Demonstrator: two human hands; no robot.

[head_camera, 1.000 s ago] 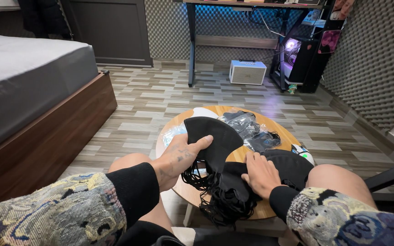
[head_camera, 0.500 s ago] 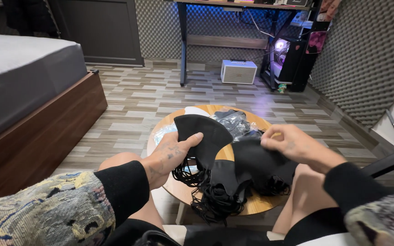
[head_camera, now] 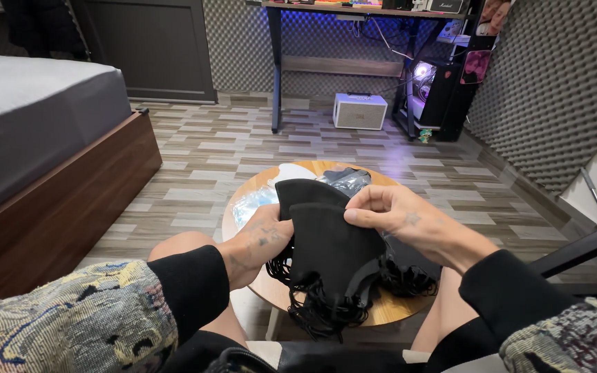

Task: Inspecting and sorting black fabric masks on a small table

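Note:
A stack of black face masks (head_camera: 329, 252) with dangling ear loops is lifted just above a small round wooden table (head_camera: 388, 312). My left hand (head_camera: 260, 238) grips the stack's left edge from below. My right hand (head_camera: 392, 214) pinches the top mask's upper right edge between thumb and fingers. Clear plastic packaging (head_camera: 343, 179) and a pale wrapper (head_camera: 251, 204) lie on the table behind the masks. More black masks (head_camera: 409, 273) rest on the table under my right wrist.
A bed with a grey mattress and wooden frame (head_camera: 57, 200) stands at the left. A desk (head_camera: 354, 41), a white speaker box (head_camera: 359, 110) and a lit computer tower (head_camera: 431, 90) are at the back. Foam-panelled wall at right. A black chair arm (head_camera: 582, 249) is at right.
My right hand rose from the pile on the table and took hold of the top mask's edge. The masks are now lifted between both hands.

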